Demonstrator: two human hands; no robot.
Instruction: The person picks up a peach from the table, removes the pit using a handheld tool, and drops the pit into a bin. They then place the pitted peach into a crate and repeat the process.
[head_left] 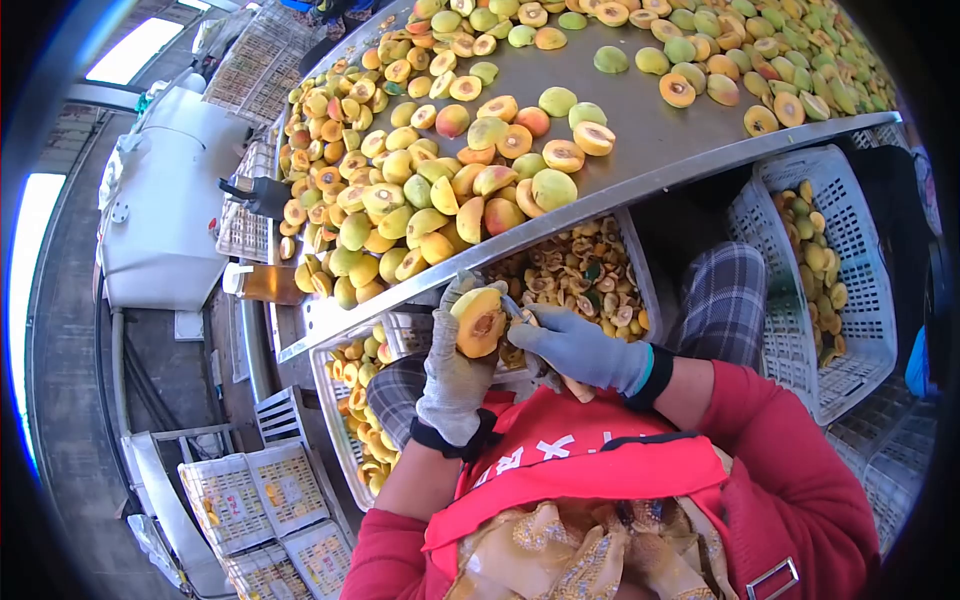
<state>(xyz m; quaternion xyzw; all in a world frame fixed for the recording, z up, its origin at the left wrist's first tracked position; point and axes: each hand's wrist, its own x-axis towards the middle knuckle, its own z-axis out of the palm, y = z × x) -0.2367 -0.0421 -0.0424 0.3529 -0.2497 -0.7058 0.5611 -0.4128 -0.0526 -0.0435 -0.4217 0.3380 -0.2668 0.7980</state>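
My left hand, in a grey-white work glove, holds up a yellow peach half with its cut face and brown pit hollow showing. My right hand, in a blue-grey glove, is closed round a small pitting knife with a pale wooden handle. Its metal end reaches to the right edge of the peach half. Both hands are over my lap, just in front of the metal table's edge. Below and behind them stands a crate of peach scraps and pits.
Many peach halves are heaped along the left and back of the metal table. A white crate of halves stands at my left leg, another crate at my right. A jar of amber liquid sits by the table's left edge.
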